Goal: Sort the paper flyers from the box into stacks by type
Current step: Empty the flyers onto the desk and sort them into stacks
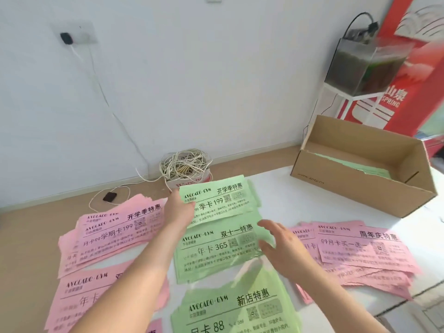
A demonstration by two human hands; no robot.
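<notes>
My left hand [179, 209] pinches the left edge of a green flyer [221, 200], which lies over the far green stack. My right hand [278, 243] hovers open, fingers spread, over the right edge of the middle green stack [211, 255]. A third green stack [235, 308] lies nearest me. Pink stacks lie at the far left [115, 234], the near left [81, 299] and the right [360, 251]. The cardboard box [360, 188] stands at the back right with green flyers inside.
The stacks lie on a white table [283, 200]. Behind it on the floor sits a small box full of tangled white cable [185, 167]. A fish tank [367, 66] stands on a white rack at the far right, by a red banner.
</notes>
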